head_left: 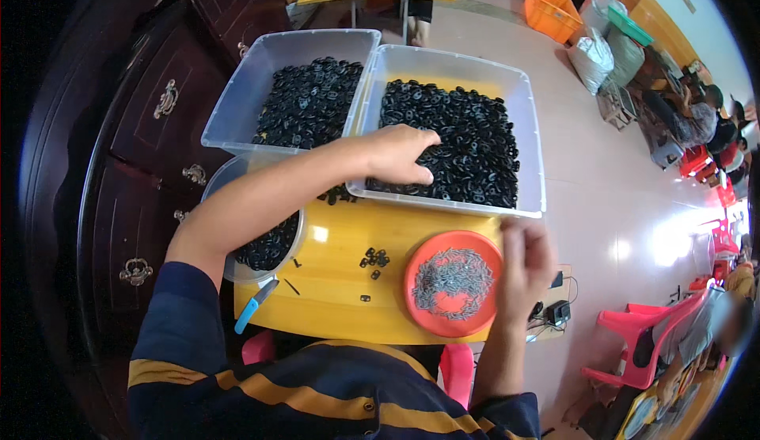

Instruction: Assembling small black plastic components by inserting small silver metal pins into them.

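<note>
My left hand (pixel 400 155) reaches over the near left part of the right clear plastic bin (pixel 539 155), its thumb and a finger spread apart above small black oval pieces with holes (pixel 467 135). Nothing shows between those fingertips; the other fingers are hidden. My right hand (pixel 529 259) is raised just right of a round orange-red plate (pixel 419 317). Motion smears its fingers, so what they hold, if anything, does not show. The plate carries many thin silver metal pins (pixel 451 281). Several loose black pieces (pixel 374 259) lie on the yellow table (pixel 332 313) left of the plate.
A second bin (pixel 229 115) and a round clear tub (pixel 297 242) also hold black pieces. A blue-handled knife (pixel 255 307) lies by the tub. Dark cabinets (pixel 142 163) flank the left. Orange crate (pixel 550 11), sacks (pixel 592 61), pink chair (pixel 633 345) and seated people are to the right.
</note>
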`<state>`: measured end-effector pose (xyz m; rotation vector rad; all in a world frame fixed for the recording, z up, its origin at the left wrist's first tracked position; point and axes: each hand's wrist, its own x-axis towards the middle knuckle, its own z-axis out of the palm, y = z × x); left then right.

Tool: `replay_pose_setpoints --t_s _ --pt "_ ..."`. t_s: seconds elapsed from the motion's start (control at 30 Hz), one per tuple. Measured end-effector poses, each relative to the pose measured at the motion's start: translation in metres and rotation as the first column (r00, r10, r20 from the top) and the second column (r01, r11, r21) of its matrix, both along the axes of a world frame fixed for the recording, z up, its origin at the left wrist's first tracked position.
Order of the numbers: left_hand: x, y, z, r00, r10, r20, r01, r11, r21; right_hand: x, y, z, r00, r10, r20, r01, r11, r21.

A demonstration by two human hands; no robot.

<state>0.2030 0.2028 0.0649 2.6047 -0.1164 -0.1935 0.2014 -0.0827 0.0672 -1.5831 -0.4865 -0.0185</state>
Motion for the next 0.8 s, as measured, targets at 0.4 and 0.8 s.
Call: replay_pose_setpoints --t_s 0.4,0.8 --pt "0.131 0.005 -0.044 0.907 0.373 -0.195 -0.31 0.906 0.287 0.142 -0.012 -0.031 0.961 0.069 -0.266 -0.098 0.99 -0.099" --pt "0.109 -0.071 -0.058 0.922 0.223 -0.316 -0.186 0.972 0.142 0.144 -0.009 -0.033 0.981 0.019 -0.195 -0.09 0.928 -0.361"
